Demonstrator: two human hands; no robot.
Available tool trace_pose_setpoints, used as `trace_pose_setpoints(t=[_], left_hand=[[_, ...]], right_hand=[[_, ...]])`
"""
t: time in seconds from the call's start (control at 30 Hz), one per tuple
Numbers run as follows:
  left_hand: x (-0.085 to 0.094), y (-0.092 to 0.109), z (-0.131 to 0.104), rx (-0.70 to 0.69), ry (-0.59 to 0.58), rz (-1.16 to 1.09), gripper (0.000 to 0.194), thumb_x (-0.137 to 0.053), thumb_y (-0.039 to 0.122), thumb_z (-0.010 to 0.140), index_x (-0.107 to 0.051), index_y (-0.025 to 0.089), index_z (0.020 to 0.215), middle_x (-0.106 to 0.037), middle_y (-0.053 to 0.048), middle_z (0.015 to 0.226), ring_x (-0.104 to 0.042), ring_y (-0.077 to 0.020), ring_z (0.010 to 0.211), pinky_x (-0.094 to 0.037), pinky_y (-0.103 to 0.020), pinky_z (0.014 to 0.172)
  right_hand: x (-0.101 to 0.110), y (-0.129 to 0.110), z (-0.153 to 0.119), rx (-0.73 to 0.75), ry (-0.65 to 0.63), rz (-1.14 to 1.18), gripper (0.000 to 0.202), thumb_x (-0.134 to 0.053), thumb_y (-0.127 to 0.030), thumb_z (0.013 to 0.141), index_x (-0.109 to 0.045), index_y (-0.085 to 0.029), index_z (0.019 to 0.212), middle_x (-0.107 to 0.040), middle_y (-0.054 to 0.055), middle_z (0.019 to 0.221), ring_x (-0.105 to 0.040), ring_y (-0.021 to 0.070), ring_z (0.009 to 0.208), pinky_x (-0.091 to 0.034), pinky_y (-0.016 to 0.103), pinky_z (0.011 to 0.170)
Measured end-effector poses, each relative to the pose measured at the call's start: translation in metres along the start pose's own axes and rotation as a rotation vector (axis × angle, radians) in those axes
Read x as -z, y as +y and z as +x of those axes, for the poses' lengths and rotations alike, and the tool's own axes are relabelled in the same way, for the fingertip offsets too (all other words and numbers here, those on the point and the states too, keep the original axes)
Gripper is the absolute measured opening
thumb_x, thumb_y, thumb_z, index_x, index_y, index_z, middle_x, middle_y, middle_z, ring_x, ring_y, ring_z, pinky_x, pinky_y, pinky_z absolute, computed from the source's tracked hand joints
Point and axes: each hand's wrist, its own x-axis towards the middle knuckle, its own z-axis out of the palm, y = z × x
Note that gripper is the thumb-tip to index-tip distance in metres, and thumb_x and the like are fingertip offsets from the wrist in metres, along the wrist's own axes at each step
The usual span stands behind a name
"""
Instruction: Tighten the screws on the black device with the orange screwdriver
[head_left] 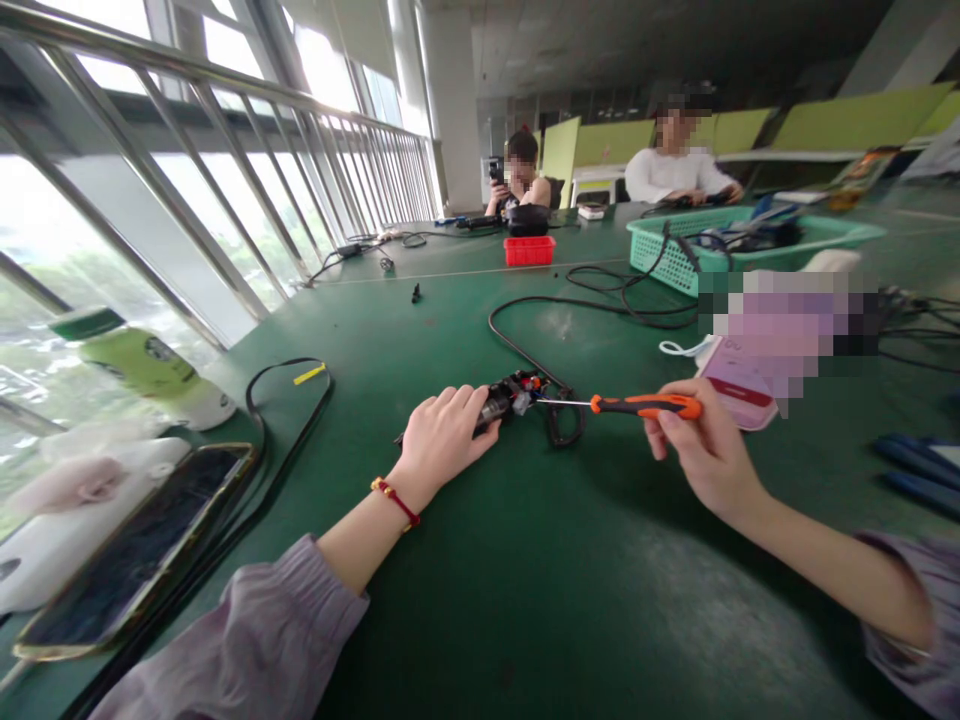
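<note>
My left hand (444, 440) is closed around a dark cylindrical device (496, 402) that lies on the green table. Its right end is uncovered and shows small red, orange and metal parts, though I cannot make out what kind of device it is. In my right hand (709, 450) is an orange and black screwdriver (637, 404), gripped by the handle. The thin shaft points left, and its tip is at the device's uncovered end; whether it touches a screw is too small to tell. A black cable loop (565, 424) lies just right of the device.
A teal basket (667, 262) of cables and tools stands at the back right, near a small red tray (529, 252). Phones (142, 550), a bottle (150, 365) and a black cable (300, 430) lie on the left. Blue-handled pliers (919, 470) rest at right. Two people sit beyond.
</note>
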Motion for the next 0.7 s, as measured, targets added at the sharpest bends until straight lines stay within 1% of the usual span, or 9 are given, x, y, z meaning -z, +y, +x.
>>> trace_pose_setpoints(t=[0.07,0.17,0.23,0.3,0.37,0.43,0.5,0.57,0.7], left_hand=[[-0.0007,-0.0002,0.0002,0.009,-0.005,-0.002,0.031,-0.041,0.038,0.085,-0.052,0.018,0.106,-0.062,-0.005,0.089,-0.058,-0.0193,0.082,-0.042,-0.03,0.064],[-0.0025,-0.0005,0.0005,0.009,-0.005,-0.004,0.032,-0.041,0.039,0.085,-0.051,0.018,0.108,-0.062,-0.005,0.09,-0.057,-0.0193,0.083,-0.042,-0.03,0.065],[-0.0036,-0.0007,0.0006,0.009,-0.003,-0.007,0.033,-0.041,0.039,0.085,-0.051,0.018,0.108,-0.062,-0.005,0.09,-0.057,-0.0195,0.083,-0.042,-0.03,0.065],[-0.0045,-0.0011,0.0007,0.005,0.001,-0.01,0.033,-0.04,0.039,0.085,-0.051,0.017,0.108,-0.062,-0.005,0.09,-0.057,-0.0196,0.083,-0.042,-0.03,0.065],[-0.0051,-0.0015,0.0007,-0.001,0.005,-0.008,0.033,-0.04,0.039,0.086,-0.051,0.017,0.107,-0.062,-0.005,0.09,-0.057,-0.0196,0.082,-0.042,-0.03,0.064],[-0.0054,-0.0018,0.0008,-0.005,0.009,-0.006,0.032,-0.04,0.039,0.085,-0.052,0.017,0.106,-0.062,-0.004,0.089,-0.058,-0.0196,0.082,-0.042,-0.031,0.064],[-0.0053,-0.0018,0.0008,-0.007,0.013,-0.008,0.032,-0.04,0.039,0.085,-0.052,0.017,0.106,-0.062,-0.004,0.089,-0.058,-0.0196,0.081,-0.042,-0.031,0.063],[-0.005,-0.0016,0.0009,-0.009,0.014,-0.014,0.033,-0.04,0.039,0.085,-0.051,0.017,0.107,-0.062,-0.004,0.089,-0.058,-0.0196,0.082,-0.042,-0.03,0.064],[-0.0044,-0.0012,0.001,-0.003,0.006,-0.016,0.032,-0.04,0.039,0.086,-0.051,0.017,0.107,-0.062,-0.005,0.09,-0.058,-0.0194,0.083,-0.042,-0.03,0.064]], right_hand=[[0.0015,0.0019,0.0,0.002,-0.014,-0.067,0.021,-0.047,-0.04,0.085,-0.046,-0.021,0.076,-0.05,-0.004,0.056,-0.046,0.0097,0.046,-0.036,0.025,0.046],[0.0032,0.0031,0.0009,-0.005,-0.041,-0.156,0.036,-0.042,-0.041,0.087,-0.044,-0.019,0.059,-0.046,-0.003,0.049,-0.043,0.0091,0.044,-0.033,0.026,0.045],[0.0024,0.0015,0.0011,0.002,-0.019,-0.142,0.03,-0.045,-0.04,0.086,-0.047,-0.019,0.063,-0.046,-0.003,0.05,-0.044,0.0093,0.045,-0.034,0.026,0.046],[0.0004,-0.0014,0.0007,0.019,0.014,-0.078,0.018,-0.051,-0.037,0.083,-0.048,-0.021,0.076,-0.049,-0.004,0.056,-0.047,0.0098,0.047,-0.037,0.026,0.048],[-0.0011,-0.0043,-0.0001,0.034,0.04,-0.022,0.016,-0.055,-0.034,0.081,-0.045,-0.022,0.084,-0.052,-0.005,0.062,-0.049,0.0101,0.049,-0.038,0.026,0.049],[-0.0012,-0.0062,-0.001,0.045,0.013,-0.055,0.016,-0.054,-0.035,0.081,-0.046,-0.021,0.077,-0.05,-0.004,0.06,-0.048,0.0099,0.049,-0.036,0.026,0.049],[-0.0001,-0.0067,-0.0016,0.046,-0.05,-0.145,0.027,-0.048,-0.036,0.084,-0.046,-0.02,0.063,-0.045,-0.004,0.052,-0.044,0.0097,0.047,-0.033,0.027,0.048],[0.0008,-0.0063,-0.0018,0.046,-0.097,-0.188,0.035,-0.045,-0.036,0.086,-0.044,-0.019,0.056,-0.043,-0.003,0.049,-0.042,0.0096,0.046,-0.031,0.027,0.049],[-0.0004,-0.0054,-0.0015,0.097,0.007,-0.122,0.014,-0.054,-0.031,0.081,-0.047,-0.021,0.075,-0.049,-0.004,0.06,-0.046,0.0103,0.051,-0.036,0.028,0.054]])
